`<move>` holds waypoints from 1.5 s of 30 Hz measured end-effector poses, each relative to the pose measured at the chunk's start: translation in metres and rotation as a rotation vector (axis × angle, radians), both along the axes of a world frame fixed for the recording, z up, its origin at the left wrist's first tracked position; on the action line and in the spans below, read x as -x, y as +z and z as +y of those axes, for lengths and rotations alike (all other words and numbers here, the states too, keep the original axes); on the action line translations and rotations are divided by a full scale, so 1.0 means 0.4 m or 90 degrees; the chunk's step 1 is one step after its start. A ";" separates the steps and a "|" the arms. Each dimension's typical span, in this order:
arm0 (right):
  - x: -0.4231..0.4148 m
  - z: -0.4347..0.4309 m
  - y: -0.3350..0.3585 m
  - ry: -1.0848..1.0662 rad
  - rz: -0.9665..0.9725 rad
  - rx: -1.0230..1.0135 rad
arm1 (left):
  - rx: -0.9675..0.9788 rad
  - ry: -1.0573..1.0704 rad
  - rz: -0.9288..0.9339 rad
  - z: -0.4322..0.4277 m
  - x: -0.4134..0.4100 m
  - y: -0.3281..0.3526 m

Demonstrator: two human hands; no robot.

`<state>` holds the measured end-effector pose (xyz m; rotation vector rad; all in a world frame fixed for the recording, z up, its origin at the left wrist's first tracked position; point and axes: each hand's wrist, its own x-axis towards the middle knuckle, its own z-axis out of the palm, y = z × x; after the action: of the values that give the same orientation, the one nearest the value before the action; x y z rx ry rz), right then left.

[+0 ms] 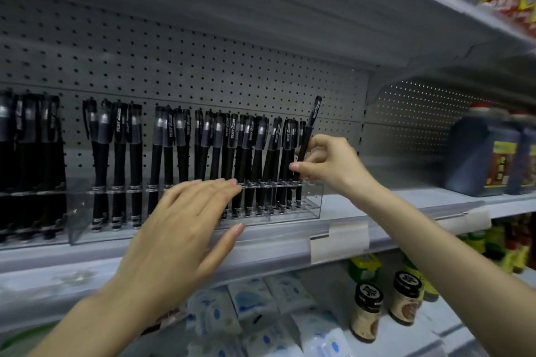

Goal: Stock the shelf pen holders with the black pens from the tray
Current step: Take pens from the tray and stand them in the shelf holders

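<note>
A clear acrylic pen holder (314, 200) stands on the grey shelf and carries a row of several upright black pens (185, 159). My right hand (327, 162) pinches one black pen (311, 124) by its lower barrel, held upright and slightly tilted, over the holder's right end. My left hand (179, 229) is spread flat with straight fingers in front of the holder's middle, its fingertips at the top rail. Another pen holder (26, 191) full of black pens stands at the far left. The tray is out of view.
A pegboard wall (203, 66) backs the shelf. Dark jugs (487, 159) stand to the right on the same shelf. The shelf's front lip (290, 243) carries price tags. Below are white packets (261, 313) and small jars (368, 310); another shelf hangs overhead.
</note>
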<state>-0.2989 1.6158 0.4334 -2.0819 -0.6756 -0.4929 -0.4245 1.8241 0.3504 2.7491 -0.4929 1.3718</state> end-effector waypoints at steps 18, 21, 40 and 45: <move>-0.014 -0.015 0.001 0.065 -0.006 -0.067 | 0.000 0.004 -0.010 0.000 0.001 -0.001; -0.011 -0.011 0.016 0.055 -0.069 -0.087 | 0.001 0.005 -0.011 0.000 0.000 -0.002; 0.008 -0.002 0.041 0.043 -0.177 -0.037 | -0.001 0.007 0.008 0.004 0.001 0.000; 0.024 -0.008 0.040 0.010 -0.199 -0.036 | -0.011 0.013 0.015 0.001 0.002 0.002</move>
<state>-0.3084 1.6126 0.4495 -1.9633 -0.8466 -0.8299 -0.4254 1.8246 0.3512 2.7873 -0.4791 1.3446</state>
